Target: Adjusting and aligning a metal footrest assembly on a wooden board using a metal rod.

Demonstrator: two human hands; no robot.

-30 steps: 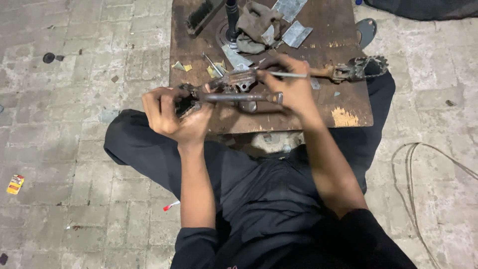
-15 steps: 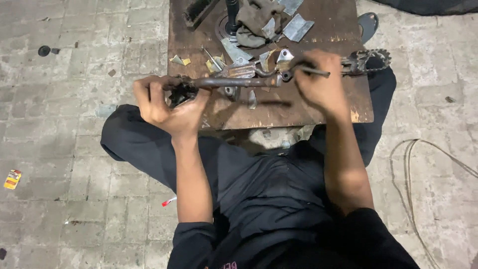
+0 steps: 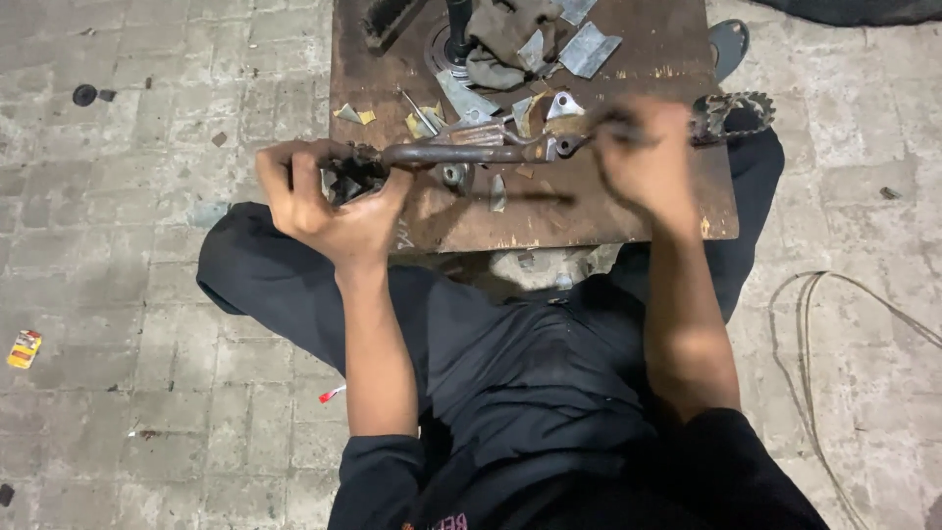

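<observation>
Head view, looking straight down: the left hand [image 3: 329, 201] is closed tight, fingers [image 3: 294, 172] wrapped round the dark, greasy knuckled end of a long rusty brown metal rod assembly [image 3: 461, 154]. That rod runs from the left hand's fingers across to the right hand [image 3: 643, 157], held just above the worn brown wooden bench [image 3: 628, 211]. The right hand is motion-blurred; it looks curled over the rod's far end, but I cannot tell how firmly it is closed or exactly what it has hold of. Beyond the right hand's fingers lies a dark toothed sprocket piece [image 3: 731, 110]. Past the rod, further from both hands, sit grey sheet-metal offcuts [image 3: 589, 47], a grimy rag [image 3: 505, 39] and a black upright post [image 3: 459, 29]. The person sits cross-legged in dark clothes on grey paving bricks [image 3: 147, 245].

The risk, as I judge it: that greasy end could slip in the left grip, dropping the rod onto the loose bits below, and those sharp offcuts sit close to working knuckles.
</observation>
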